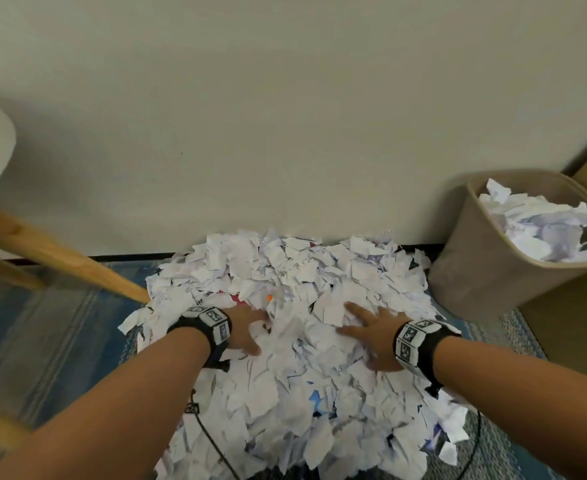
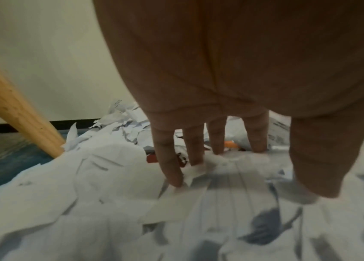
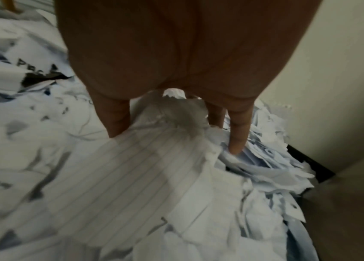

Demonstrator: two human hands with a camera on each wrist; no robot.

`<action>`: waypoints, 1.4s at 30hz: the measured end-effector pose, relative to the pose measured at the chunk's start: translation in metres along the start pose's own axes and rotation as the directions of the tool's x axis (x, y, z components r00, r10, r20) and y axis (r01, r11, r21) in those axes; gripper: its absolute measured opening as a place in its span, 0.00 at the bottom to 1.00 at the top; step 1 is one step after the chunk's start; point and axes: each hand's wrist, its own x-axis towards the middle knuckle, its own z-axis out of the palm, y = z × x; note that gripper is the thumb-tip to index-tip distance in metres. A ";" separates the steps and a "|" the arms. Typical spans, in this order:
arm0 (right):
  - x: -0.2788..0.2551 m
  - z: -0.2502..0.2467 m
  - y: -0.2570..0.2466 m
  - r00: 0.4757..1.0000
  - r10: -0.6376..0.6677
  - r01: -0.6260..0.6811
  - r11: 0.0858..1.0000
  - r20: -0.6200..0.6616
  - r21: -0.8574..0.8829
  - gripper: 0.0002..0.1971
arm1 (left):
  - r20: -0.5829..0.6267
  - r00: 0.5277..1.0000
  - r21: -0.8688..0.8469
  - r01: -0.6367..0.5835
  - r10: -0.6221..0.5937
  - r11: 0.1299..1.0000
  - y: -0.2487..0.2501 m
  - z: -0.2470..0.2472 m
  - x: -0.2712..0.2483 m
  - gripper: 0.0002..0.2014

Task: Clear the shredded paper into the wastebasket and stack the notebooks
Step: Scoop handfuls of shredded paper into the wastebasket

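While both hands, left hand (image 1: 247,329) & right hand (image 1: 371,336), lie w/ fingers (image 2: 168,169) spread on shredded paper (image 1: 285,375), scoop inward, compress, lift toward wastebasket (image 1: 486,271).

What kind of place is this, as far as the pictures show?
Probably a room in a home or small office, seen at floor level: a blue striped rug, a plain wall with a dark baseboard, a tan wastebasket holding paper, and a slanted wooden furniture leg.

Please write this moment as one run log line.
left hand: open on shredded paper | right hand: same | wastebasket: part-filled
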 end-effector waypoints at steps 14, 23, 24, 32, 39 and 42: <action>0.019 -0.011 -0.002 0.958 0.198 -0.172 0.975 -0.207 0.139 0.35 | -0.173 0.963 0.058 0.218 -0.205 0.974 -0.010 0.001 0.005 0.24; 0.030 -0.008 -0.018 0.979 0.080 -0.052 0.988 -0.186 0.147 0.46 | -0.375 0.911 -0.176 0.111 -0.171 0.978 0.020 0.005 0.025 0.31; 0.031 -0.011 -0.017 0.975 0.070 -0.037 0.986 -0.211 0.160 0.43 | -0.434 0.879 -0.197 0.124 -0.200 0.973 0.021 0.001 0.027 0.31; 0.037 -0.036 -0.008 0.929 0.085 -0.006 0.977 -0.361 0.214 0.32 | -0.469 0.766 -0.413 0.250 -0.440 0.876 -0.011 -0.038 0.051 0.48; 0.047 -0.035 -0.004 0.945 0.221 -0.134 0.934 -0.242 0.330 0.49 | -0.271 0.959 -0.189 0.025 -0.077 0.982 0.017 -0.036 0.050 0.43; 0.046 -0.032 -0.006 0.976 0.118 -0.058 0.953 -0.184 0.298 0.50 | -0.295 0.953 -0.115 -0.115 0.077 0.987 0.047 -0.025 0.051 0.31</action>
